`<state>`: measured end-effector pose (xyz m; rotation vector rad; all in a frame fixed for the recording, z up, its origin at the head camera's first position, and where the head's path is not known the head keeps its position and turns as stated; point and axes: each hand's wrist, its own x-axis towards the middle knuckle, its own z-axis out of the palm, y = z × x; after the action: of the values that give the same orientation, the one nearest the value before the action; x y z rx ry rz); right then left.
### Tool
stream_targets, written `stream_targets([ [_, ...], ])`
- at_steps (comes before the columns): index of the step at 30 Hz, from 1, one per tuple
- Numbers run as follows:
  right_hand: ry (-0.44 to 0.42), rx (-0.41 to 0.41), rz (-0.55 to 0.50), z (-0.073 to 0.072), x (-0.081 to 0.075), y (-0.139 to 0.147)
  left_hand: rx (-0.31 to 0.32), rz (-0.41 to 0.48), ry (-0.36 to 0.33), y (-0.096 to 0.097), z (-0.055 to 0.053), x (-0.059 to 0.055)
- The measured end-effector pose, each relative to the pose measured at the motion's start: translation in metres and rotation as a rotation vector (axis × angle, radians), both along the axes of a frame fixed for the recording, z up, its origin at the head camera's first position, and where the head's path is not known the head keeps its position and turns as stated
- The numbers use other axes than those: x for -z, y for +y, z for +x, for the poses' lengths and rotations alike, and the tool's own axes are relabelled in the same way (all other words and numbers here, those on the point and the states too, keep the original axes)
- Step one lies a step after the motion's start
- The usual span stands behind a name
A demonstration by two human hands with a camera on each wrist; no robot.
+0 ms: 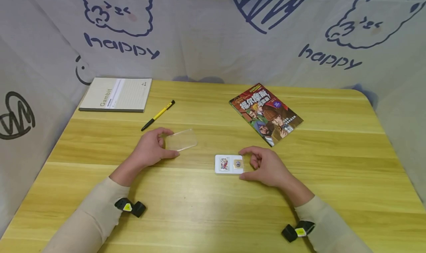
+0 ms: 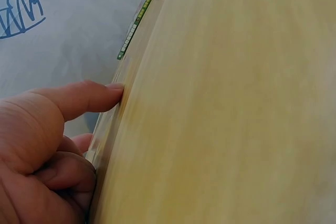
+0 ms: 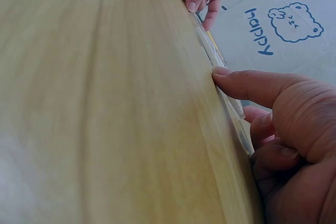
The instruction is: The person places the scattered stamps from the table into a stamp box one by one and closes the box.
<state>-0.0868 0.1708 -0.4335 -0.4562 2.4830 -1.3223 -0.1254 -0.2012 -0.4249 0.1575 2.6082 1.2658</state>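
Currently, a clear cover (image 1: 182, 140) and a white case (image 1: 230, 164) lie near each other, with a strip of wooden table (image 1: 189, 201) between them. The cover is a thin rectangle with rounded corners, so transparent that the wood grain shows through it, with only its edges catching light. The case is a shallow rectangle, also rounded, with two small inserts side by side: on the left a colourful picture (image 1: 224, 164) with a pale border, on the right a tan square (image 1: 238, 164) with a dark round mark.

The person's left hand (image 1: 151, 147) grips the cover's left end, thumb at the near edge and a finger at the far one. The right hand (image 1: 266, 167) pinches the right end of the case in the same manner.

Only the head view gives the inserts, the notebook (image 1: 114, 94) and the pen (image 1: 159, 114) clearly, along with the full front of the illustrated book (image 1: 266, 114). The left wrist view adds that book's green and yellow edge, seen low along the tabletop. Both wrist views reveal fingers folded in behind each thumb; whether the cover rests on the wood cannot be told.
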Motion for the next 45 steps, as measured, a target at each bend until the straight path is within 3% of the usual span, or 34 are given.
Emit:
stream_targets([
  [6, -0.011, 0.003, 0.01, 0.001, -0.002, 0.0, -0.025, 0.034, 0.025, 0.001, 0.002, 0.001],
  [14, 0.001, 0.003, 0.018, 0.001, -0.004, -0.001, -0.018, 0.066, 0.113, 0.005, 0.008, -0.001],
  [27, 0.008, 0.006, 0.01, 0.001, -0.001, 0.0, -0.081, 0.281, 0.082, 0.008, 0.011, -0.006],
  [30, 0.015, 0.003, 0.012, 0.001, -0.001, 0.0, -0.077, 0.265, 0.073, 0.008, 0.011, -0.008],
  [38, 0.008, 0.003, 0.028, 0.0, -0.001, 0.0, -0.047, 0.091, 0.103, 0.008, 0.013, -0.009],
  [45, 0.016, 0.001, 0.02, 0.001, -0.001, 0.0, -0.051, 0.102, 0.118, 0.01, 0.014, -0.009],
])
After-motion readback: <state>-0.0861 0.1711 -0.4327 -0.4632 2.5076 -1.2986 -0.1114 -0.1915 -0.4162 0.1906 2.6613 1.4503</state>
